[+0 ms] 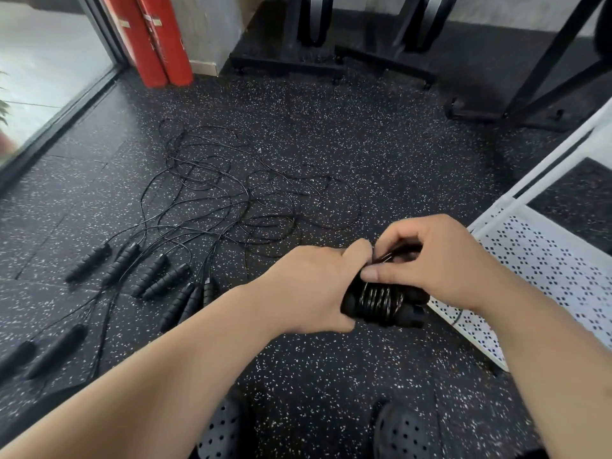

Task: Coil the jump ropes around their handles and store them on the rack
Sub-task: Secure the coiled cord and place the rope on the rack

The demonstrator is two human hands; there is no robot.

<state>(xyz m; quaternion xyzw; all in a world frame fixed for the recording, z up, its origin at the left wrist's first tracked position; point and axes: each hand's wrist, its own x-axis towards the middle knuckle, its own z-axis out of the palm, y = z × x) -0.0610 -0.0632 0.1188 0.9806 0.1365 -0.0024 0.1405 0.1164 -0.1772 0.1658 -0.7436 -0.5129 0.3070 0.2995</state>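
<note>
My left hand grips a pair of black jump rope handles with thin black rope wound round them in several turns. My right hand sits over the top of the bundle, thumb pressed on the coils and fingers pinching the rope end. Several more black handles lie on the speckled floor to the left, their thin ropes spread in a loose tangle behind them. A white perforated rack shelf stands at the right, just beyond the bundle.
Two red padded cylinders lean at the back left beside a glass door. Black equipment stands line the back wall. My two shoes show at the bottom edge.
</note>
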